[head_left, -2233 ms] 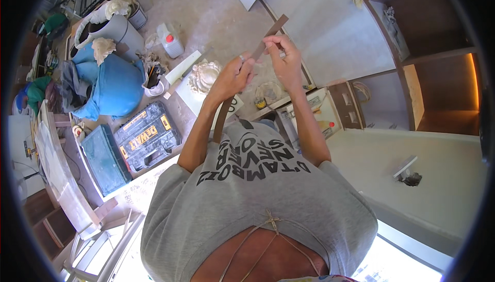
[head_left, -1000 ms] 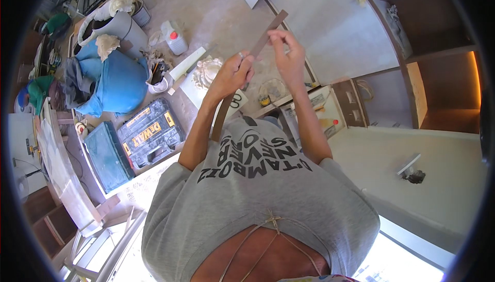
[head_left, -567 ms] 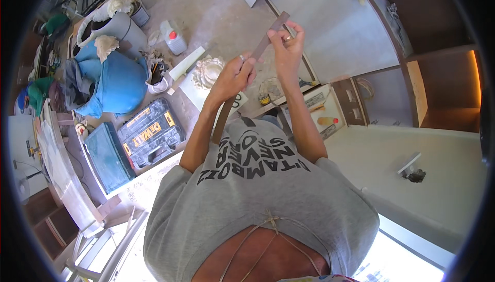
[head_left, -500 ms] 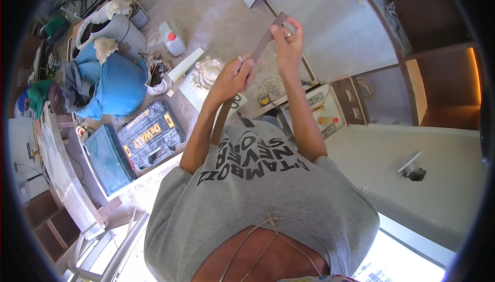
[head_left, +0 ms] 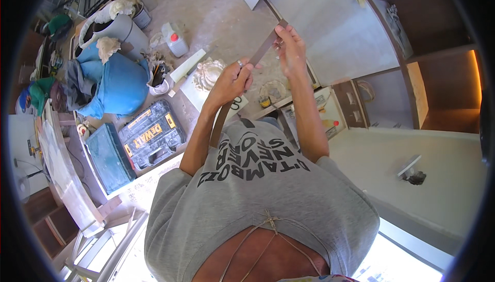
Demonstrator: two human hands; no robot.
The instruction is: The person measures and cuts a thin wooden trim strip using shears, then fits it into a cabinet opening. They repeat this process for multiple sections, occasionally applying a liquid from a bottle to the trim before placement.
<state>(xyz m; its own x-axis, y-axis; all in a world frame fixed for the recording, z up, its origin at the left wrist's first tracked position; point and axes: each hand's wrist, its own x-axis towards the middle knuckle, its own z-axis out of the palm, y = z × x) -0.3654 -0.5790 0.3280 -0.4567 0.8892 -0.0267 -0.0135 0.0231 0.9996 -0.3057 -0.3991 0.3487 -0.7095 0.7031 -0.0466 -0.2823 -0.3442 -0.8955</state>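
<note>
Out front, left hand clasping strip, right hand outstretched

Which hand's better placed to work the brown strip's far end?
Probably the right hand: it is already at that end of the strip, while the left hand grips the strip lower down, nearer the shirt.

Black toolbox beside teal case; red-capped jug on floor.
</note>
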